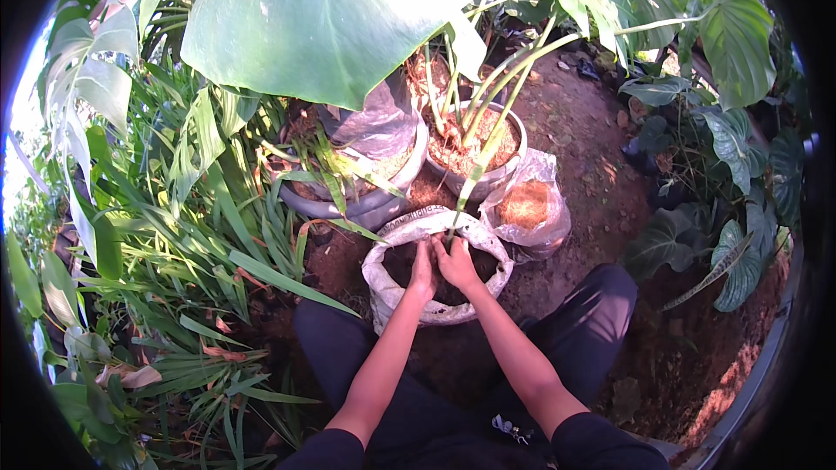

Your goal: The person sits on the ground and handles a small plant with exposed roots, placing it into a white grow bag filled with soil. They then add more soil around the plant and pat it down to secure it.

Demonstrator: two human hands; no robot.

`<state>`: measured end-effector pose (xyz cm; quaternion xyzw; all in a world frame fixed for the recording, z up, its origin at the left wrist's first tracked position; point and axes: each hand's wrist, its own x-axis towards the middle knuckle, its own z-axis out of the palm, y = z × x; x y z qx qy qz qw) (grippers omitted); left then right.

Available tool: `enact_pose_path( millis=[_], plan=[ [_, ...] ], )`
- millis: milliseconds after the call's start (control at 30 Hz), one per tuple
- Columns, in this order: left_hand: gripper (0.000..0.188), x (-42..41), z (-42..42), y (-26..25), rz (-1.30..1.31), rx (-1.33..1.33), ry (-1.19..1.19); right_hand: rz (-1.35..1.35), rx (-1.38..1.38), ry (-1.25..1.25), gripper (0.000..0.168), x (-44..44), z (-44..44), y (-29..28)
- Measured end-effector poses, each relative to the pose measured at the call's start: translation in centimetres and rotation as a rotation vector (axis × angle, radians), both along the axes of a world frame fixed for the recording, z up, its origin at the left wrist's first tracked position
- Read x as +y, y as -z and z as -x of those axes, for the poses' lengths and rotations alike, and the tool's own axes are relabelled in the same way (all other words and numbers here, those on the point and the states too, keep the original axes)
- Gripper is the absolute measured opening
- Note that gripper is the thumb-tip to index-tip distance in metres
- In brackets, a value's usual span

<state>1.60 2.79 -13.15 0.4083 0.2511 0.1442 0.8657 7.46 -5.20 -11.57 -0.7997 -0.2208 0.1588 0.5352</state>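
Observation:
A white woven sack [385, 281] with a rolled rim and dark soil inside stands between my knees. My left hand [423, 269] reaches into its far part, palm turned inward, fingers together. Beside it my right hand [456, 264] is at the base of a green plant stem [465, 199] that rises from the sack; whether the fingers grip the stem or soil cannot be told. The fingertips of both hands are close together and partly hidden. Behind the sack, a round pot [516, 160] holds thick-stalked plants. A clear plastic bag [545, 228] with brown fibre sits to its left-hand neighbour's right.
A large grey pot [366, 209] with plastic sheeting stands behind the sack on the left. A huge green leaf [313, 26] overhangs the pots. Dense strappy foliage [228, 261] crowds the left, and broad-leaved plants [731, 143] line the right beyond bare soil [588, 137].

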Motion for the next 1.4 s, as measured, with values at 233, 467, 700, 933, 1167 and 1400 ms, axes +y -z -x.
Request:
enact_pose_path(
  millis=[233, 467, 700, 933, 1167, 1400],
  plan=[
    [0.049, 0.7, 1.2, -1.6, -0.034, 0.048, -0.084, -0.007, 0.005, -0.193, 0.051, -1.0, -0.8, -2.2],
    [0.043, 2.1, 2.6, -2.3, -0.023, 0.061, -0.148, -0.049, 0.096, 0.015, 0.042, -3.4, -5.2, 2.9],
    [0.044, 2.9, 3.1, -1.3, -0.043, 0.024, -0.155, 0.376, -0.262, 0.016, 0.06, -5.4, -3.3, 9.2],
    [0.042, 3.1, 3.4, -1.9, -0.023, 0.024, -0.19, 0.516, -0.621, -0.037, 0.065, -5.8, -0.8, 9.3],
    [0.04, 3.2, 3.6, -2.1, -0.019, 0.012, -0.183, 0.681, -0.709, 0.067, 0.058, -5.6, -1.7, 11.6],
    [0.04, 3.4, 3.7, -2.1, -0.006, 0.012, -0.182, 0.894, -0.739, -0.014, 0.046, -4.9, -3.0, 13.3]
  ],
)
